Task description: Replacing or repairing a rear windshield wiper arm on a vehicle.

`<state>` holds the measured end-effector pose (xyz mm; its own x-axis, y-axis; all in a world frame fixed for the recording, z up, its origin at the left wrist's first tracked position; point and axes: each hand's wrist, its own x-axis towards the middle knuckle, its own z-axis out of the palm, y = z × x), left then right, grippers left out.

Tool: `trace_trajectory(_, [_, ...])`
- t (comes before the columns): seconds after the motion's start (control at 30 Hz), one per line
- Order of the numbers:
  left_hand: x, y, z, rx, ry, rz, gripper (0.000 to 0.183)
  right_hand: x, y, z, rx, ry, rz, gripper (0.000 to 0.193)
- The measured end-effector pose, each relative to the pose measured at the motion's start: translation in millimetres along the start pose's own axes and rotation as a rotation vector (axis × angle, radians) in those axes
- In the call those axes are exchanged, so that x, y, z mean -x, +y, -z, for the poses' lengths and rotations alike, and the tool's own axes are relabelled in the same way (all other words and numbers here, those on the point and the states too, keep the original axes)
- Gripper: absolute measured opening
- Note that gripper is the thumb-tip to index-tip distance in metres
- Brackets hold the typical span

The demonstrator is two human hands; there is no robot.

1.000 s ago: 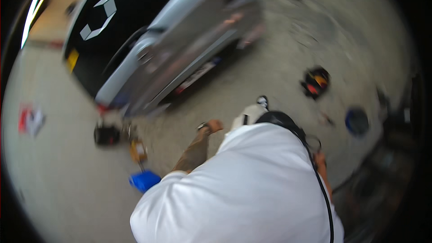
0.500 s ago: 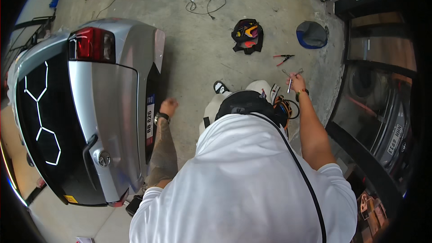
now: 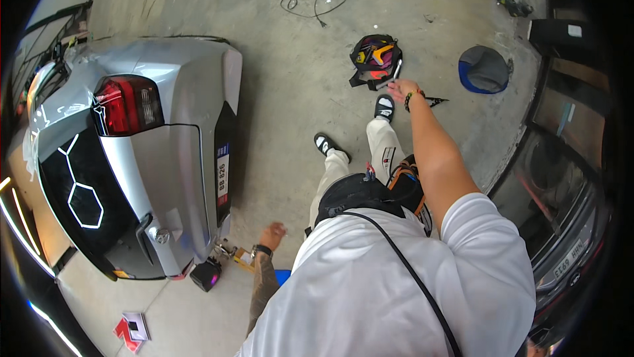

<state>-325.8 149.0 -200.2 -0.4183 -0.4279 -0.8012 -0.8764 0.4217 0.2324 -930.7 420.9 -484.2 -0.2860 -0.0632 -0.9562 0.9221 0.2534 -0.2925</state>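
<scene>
My right hand (image 3: 404, 89) reaches forward over the floor, closed around a shiny three-armed metal wrench (image 3: 398, 70). Just beyond it lies an open black bag (image 3: 358, 56) with yellow, orange and red items inside. The dark tip of a pair of pliers (image 3: 437, 101) shows on the floor beside my right wrist; its handles are hidden. My left hand (image 3: 272, 235) hangs low at my left side, its fingers loosely apart with nothing visible in them. It is nearest the rear of a silver car (image 3: 178, 192) and touches nothing.
A blue-and-grey round fabric item (image 3: 485, 70) lies right of the bag. A black cable (image 3: 317, 10) coils on the floor farther ahead. A dark box-shaped light (image 3: 206, 274) stands by the car's corner. Along the right runs a glass front (image 3: 548, 178) with dark frames.
My right hand has swung forward and left with the wrench, toward the black bag. My left hand has moved back, away from the car's licence plate. My feet now show more fully.
</scene>
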Motion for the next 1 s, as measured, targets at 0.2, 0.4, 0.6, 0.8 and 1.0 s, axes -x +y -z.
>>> trace_trajectory(0.2, [98,9,-50,0.264,-0.087,0.481,0.037,13,-82,-20,0.608,-0.055,0.062,0.044])
trace_trajectory(0.4, [32,80,-45,0.236,0.151,0.115,0.037,-10,-50,6,1.005,-0.229,0.587,0.036])
trace_trajectory(0.6, [-12,180,7,0.289,0.343,-0.182,0.037,-8,1,81,0.982,-0.196,0.388,0.037])
trace_trajectory(0.8, [4,101,-65,0.381,0.43,-0.141,0.038,89,29,101,1.139,-0.06,0.437,0.031])
trace_trajectory(1.0, [41,-102,-321,0.616,0.282,0.348,0.039,148,79,110,1.241,-0.044,0.557,0.026])
